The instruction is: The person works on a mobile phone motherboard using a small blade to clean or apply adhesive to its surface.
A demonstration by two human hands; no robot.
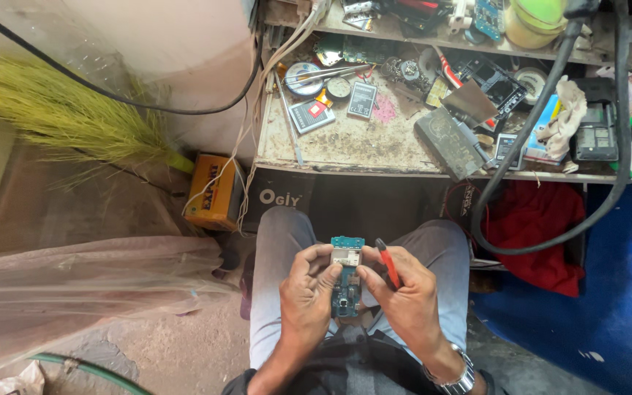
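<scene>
A small blue-green phone circuit board (347, 274) with a metal shield near its top is held upright over my lap. My left hand (307, 296) grips its left edge, thumb on the shield. My right hand (402, 292) holds the board's right edge and also pinches a red-handled tool (388, 263), probably a small screwdriver, which points up and away. A metal watch sits on my right wrist.
A worn workbench (345, 143) ahead carries phone batteries, circuit boards, a solder spool, a grey box and rags. Thick black cables (550, 80) loop down on the right over red cloth. An orange box (215, 192), a grass broom and plastic sheeting lie to the left.
</scene>
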